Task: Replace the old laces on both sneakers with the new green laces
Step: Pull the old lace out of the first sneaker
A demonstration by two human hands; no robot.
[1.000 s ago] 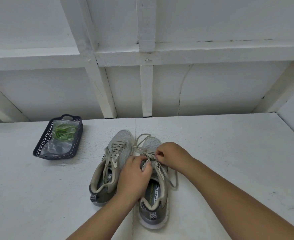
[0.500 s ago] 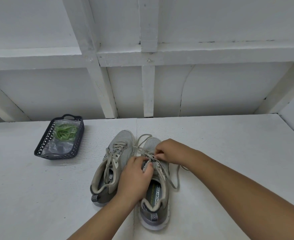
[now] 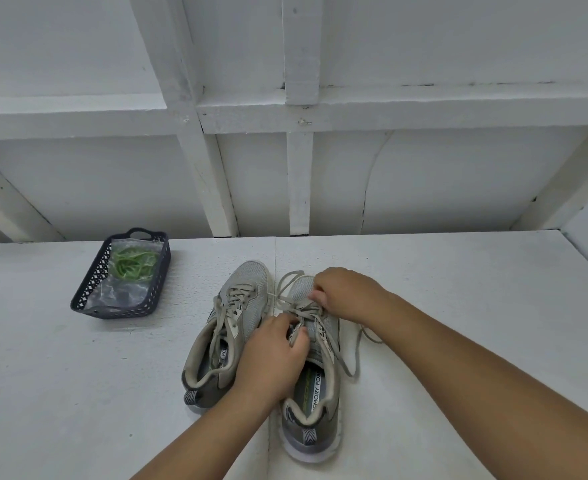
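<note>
The right sneaker (image 3: 315, 368) lies directly under my hands, heel toward me and toe pointing away, touching the left sneaker (image 3: 223, 327) on its left. My right hand (image 3: 346, 294), nearer the toe, pinches its old lace (image 3: 299, 308), and my left hand (image 3: 273, 358) grips the tongue area. Well left of that sneaker and farther from me, the dark basket (image 3: 88, 289) holds a clear bag of green laces (image 3: 131, 265).

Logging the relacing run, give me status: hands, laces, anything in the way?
Both hands on right sneaker: left hand holds tongue, right hand pinches old lace. Green laces bagged in basket. Nothing in the way.
</note>
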